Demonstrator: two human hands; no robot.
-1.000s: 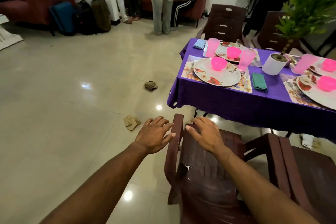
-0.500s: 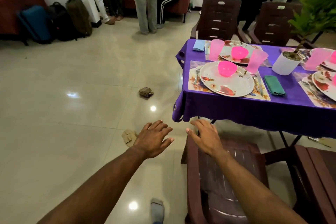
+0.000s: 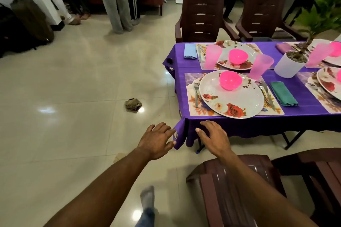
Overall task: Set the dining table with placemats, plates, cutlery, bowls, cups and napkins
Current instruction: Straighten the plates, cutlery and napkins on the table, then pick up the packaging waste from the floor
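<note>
A table under a purple cloth (image 3: 239, 125) fills the right. Nearest me lies a floral placemat (image 3: 191, 105) carrying a flowered white plate (image 3: 239, 97) with a pink bowl (image 3: 230, 80) on it. A fork (image 3: 196, 94) lies left of the plate, a knife (image 3: 266, 94) and a green napkin (image 3: 283, 94) to its right, a pink cup (image 3: 260, 66) behind. The far setting has a blue napkin (image 3: 190, 51). My left hand (image 3: 156, 141) hovers open beside the cloth's hanging corner. My right hand (image 3: 214, 137) is open, just in front of the cloth's edge.
A brown plastic chair (image 3: 230, 190) stands below my right arm, another to its right (image 3: 317, 169), two more behind the table (image 3: 201, 14). A white plant pot (image 3: 287, 64) sits on the table. Crumpled paper (image 3: 132, 104) lies on the floor. People stand at the back; bags at left.
I have stepped forward: both hands left the chair back and now reach the table's near corner. The table looks closer and the chair has dropped lower in view.
</note>
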